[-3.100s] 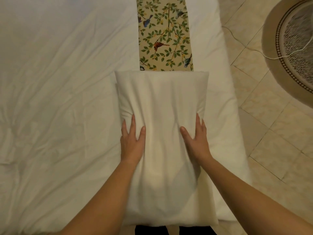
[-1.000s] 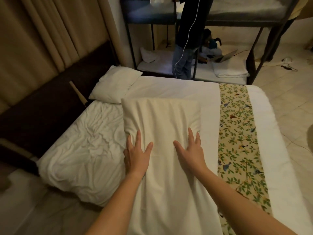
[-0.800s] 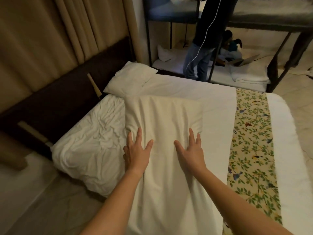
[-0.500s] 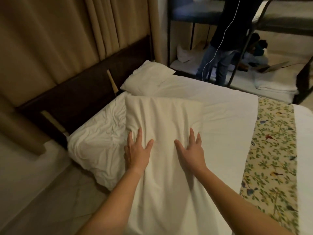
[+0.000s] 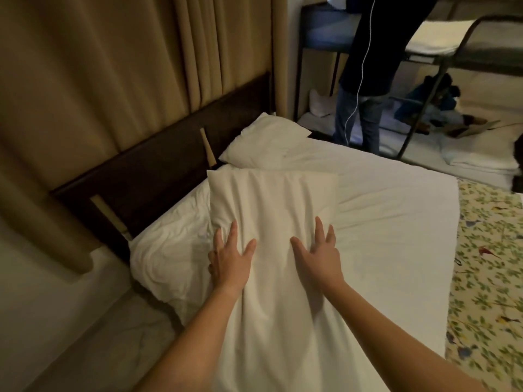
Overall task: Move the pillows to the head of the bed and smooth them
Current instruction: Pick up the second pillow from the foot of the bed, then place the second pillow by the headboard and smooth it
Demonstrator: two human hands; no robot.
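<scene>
Beige curtains (image 5: 127, 66) hang behind the dark headboard (image 5: 158, 171) at my left, with the white bed (image 5: 396, 236) stretching right to a floral runner (image 5: 492, 278). My left hand (image 5: 230, 260) and right hand (image 5: 318, 254) grip the near pillow (image 5: 273, 199) by its sides, fingers spread. Its far edge is just short of the second pillow (image 5: 263, 142) by the headboard.

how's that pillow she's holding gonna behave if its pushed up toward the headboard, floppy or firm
Probably floppy: the held pillow creases and dents where the left hand and right hand grip it. Likely light for its size, since two hands carry it by its sides. It may drag and bunch on the wrinkled sheet rather than slide.
</scene>
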